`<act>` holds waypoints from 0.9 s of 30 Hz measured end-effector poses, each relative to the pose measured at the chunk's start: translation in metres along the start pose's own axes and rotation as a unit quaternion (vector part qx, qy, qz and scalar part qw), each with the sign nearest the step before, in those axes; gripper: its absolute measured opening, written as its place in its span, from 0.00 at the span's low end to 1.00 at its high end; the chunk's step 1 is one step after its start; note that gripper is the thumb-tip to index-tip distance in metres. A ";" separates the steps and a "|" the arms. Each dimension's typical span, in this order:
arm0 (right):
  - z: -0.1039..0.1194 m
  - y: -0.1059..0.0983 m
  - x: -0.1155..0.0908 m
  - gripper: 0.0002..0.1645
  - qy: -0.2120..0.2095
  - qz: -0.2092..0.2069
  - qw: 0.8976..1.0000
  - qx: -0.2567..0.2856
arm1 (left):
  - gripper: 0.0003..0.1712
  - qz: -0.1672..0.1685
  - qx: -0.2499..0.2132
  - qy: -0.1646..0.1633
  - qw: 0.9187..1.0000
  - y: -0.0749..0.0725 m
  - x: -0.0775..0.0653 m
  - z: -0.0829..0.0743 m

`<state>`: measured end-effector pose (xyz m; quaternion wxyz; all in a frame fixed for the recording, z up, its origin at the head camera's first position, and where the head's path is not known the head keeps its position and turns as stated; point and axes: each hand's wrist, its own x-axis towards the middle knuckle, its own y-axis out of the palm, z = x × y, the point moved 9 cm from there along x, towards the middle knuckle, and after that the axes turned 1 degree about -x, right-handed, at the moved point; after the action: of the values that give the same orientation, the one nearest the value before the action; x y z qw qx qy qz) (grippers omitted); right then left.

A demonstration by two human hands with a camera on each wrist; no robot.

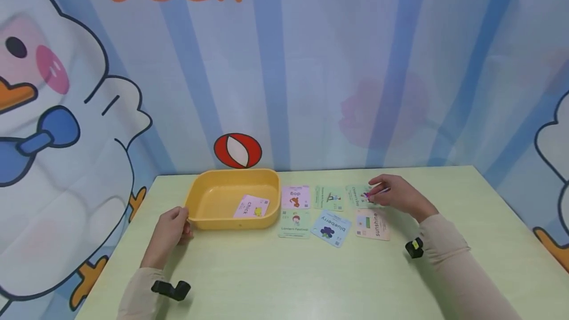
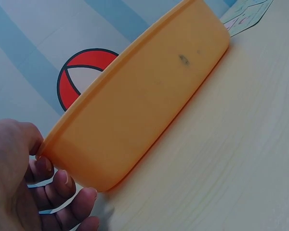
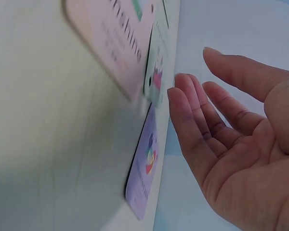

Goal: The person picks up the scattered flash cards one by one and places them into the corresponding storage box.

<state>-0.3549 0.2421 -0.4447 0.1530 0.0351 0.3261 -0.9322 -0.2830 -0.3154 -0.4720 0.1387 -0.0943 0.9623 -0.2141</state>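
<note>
At the left, my left hand (image 1: 168,231) pinches the left rim of a yellow plastic basin (image 1: 213,223) between thumb and curled fingers. A "chick" card (image 1: 251,206) lies inside the basin. My right hand (image 1: 403,196) hovers at the right end of the laid-out cards, by the green "Children's Day" card (image 1: 355,195). In the right wrist view its fingers are loosely bent, thumb apart, with nothing between them. A purple card (image 3: 143,168) lies on the table close to that hand, mostly hidden in the head view. Nearer me is the pink "sunshine" card (image 1: 372,231).
Right of the basin lie a "dog" card (image 1: 301,191), another green card (image 1: 322,204), a "Lantern Festival" card (image 1: 289,233) and a tilted "blueberry" card (image 1: 335,221). A printed curtain (image 1: 311,88) hangs behind the pale table (image 1: 284,280).
</note>
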 end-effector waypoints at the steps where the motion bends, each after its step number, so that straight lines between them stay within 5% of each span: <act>1: -0.003 -0.003 -0.001 0.30 0.002 -0.003 1.000 -0.006 | 0.21 0.000 0.000 0.001 1.000 0.000 0.000 -0.001; 15: -0.031 -0.035 -0.007 0.33 0.012 -0.030 0.998 -0.060 | 0.21 0.002 0.009 -0.006 1.000 0.001 0.002 0.000; 27: -0.037 -0.050 -0.010 0.34 0.024 -0.037 0.998 -0.046 | 0.21 0.002 0.001 -0.009 1.000 0.000 0.003 0.003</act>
<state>-0.3618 0.3048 -0.4426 0.1125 0.0382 0.3736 -0.9199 -0.2846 -0.3173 -0.4750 0.1481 -0.0945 0.9609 -0.2138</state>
